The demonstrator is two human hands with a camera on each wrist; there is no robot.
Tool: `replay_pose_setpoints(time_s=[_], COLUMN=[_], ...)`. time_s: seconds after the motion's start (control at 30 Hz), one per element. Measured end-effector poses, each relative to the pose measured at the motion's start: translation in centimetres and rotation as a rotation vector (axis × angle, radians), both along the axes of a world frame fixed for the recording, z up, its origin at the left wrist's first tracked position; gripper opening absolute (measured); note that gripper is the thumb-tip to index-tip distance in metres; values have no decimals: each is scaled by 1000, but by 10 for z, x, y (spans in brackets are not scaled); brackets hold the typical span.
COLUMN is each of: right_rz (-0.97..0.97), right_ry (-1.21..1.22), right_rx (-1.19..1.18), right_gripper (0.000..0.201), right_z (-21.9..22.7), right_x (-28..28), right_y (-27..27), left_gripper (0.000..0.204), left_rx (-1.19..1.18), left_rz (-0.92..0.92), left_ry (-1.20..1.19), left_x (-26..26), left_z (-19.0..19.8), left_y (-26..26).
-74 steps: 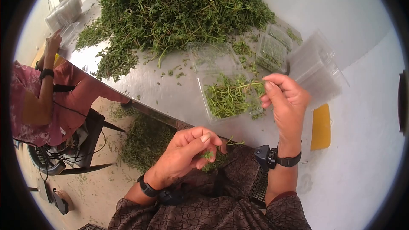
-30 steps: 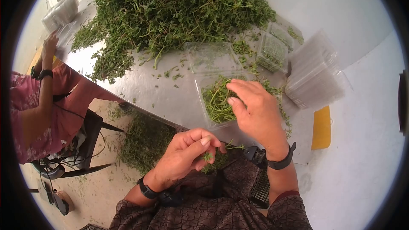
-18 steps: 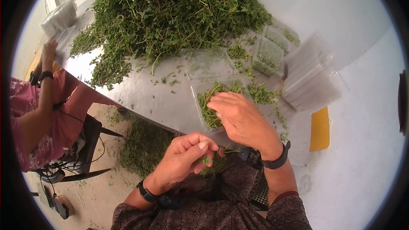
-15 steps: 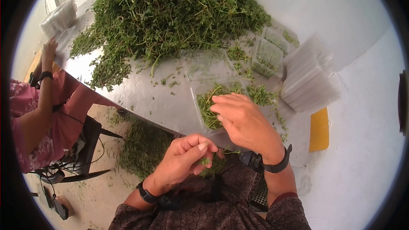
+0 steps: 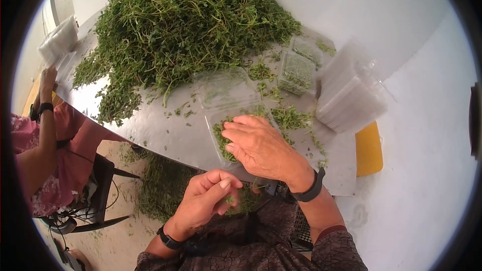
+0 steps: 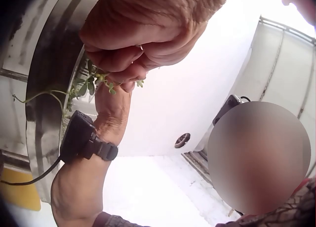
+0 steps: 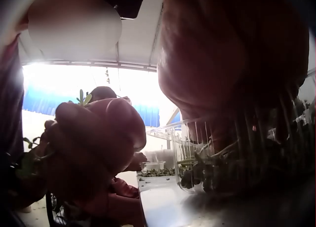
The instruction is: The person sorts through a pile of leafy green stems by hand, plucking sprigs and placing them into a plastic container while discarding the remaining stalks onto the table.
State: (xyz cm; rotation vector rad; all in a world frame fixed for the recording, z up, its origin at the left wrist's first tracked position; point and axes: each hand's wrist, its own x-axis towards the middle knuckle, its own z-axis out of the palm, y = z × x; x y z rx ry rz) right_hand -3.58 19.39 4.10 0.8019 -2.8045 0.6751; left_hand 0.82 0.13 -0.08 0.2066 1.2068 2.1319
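1. Sprig (image 5: 229, 199) of leafy green stem: pinched between thumb and curled fingers of the left hand (image 5: 205, 195), just short of the metal table (image 5: 173, 140).
2. Dark mesh crate (image 5: 303, 230) beside the person's lap, its contents hidden.
3. Right hand (image 5: 263, 149), palm down, fingers extended rather than clenched, reaching inside an open clear plastic container (image 5: 215, 116) and resting on the cut greens (image 5: 219, 133) there. In the right wrist view, greens show through its ribbed walls.
4. Hinged lid (image 5: 226, 90) of that container, folded back flat on the table, away from the person.
5. Loose greens (image 5: 291, 117) scattered just right of the container.
6. Filled clear box (image 5: 296, 73) beyond, packed with greens, with a second box (image 5: 307, 50) touching behind it. Any lettering on this plastic is too blurred to read.
7. Stack of nested clear containers (image 5: 349, 93) at right; a plain yellow panel (image 5: 369, 148) lies near it.
8. Large heap of greens (image 5: 186, 25) across the table.
9. Farther stack of clear containers (image 5: 59, 40) at far left, near another person's hand (image 5: 48, 78).
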Motion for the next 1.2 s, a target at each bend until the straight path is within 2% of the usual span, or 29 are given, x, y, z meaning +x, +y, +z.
replay_pose_setpoints(time_s=[0.1,0.2,0.23,0.27,0.3,0.37,0.4,0.47,0.57,0.6,0.67,0.73,0.8,0.87,0.93,1.0,1.07,1.1,1.13,1.2], right_rz=[17,12,-8,-30,-31,-181,-178,-231,-235,-248,-286,-326,-363,-388,-424,-537,-599,-648,-657,-725], right_ry=[-48,44,143,238,221,297,285,189,155,144,130,115,112,126,136,124,123,110,110,70], right_rx=[20,-32,-61,-90,-96,-191,-202,-369,-409,-419,-437,-458,-465,-453,-436,-362,-343,-327,-326,-293], right_gripper=[28,27,26,24,24,23,23,25,23,22,21,20,17,16,15,16,17,17,17,19], right_z=[1,4,9,14,19,28,30,30,20,17,13,10,9,8,6,4,-2,-6,-8,-10], right_x=[0,5,7,11,15,26,32,47,62,66,72,77,81,85,91,95,97,99,100,100], right_y=[2,6,9,12,15,21,22,24,28,29,33,39,46,54,63,73,88,94,99,106], left_gripper=[24,27,27,27,28,30,32,34,30,30,28,27,26,24,22,21,26,25,25,27], left_rx=[-4,-41,-44,12,66,126,194,241,454,451,411,427,389,329,80,45,-393,-401,-397,-544], left_rz=[-13,4,5,0,-4,16,39,51,102,96,248,224,245,256,313,296,83,117,109,233], left_ry=[-17,20,11,-4,-23,-33,-18,-1,21,25,145,199,358,408,688,709,829,971,971,1245], left_x=[0,1,1,0,0,-1,-2,-5,-14,-16,-20,-27,-31,-34,-43,-50,-55,-59,-59,-56], left_z=[1,0,-1,-2,-2,-1,0,-4,3,7,18,25,34,40,41,40,40,32,30,27], left_y=[1,1,-1,-3,-4,-6,-8,-11,-11,-11,-8,-6,0,8,21,30,30,32,33,34])
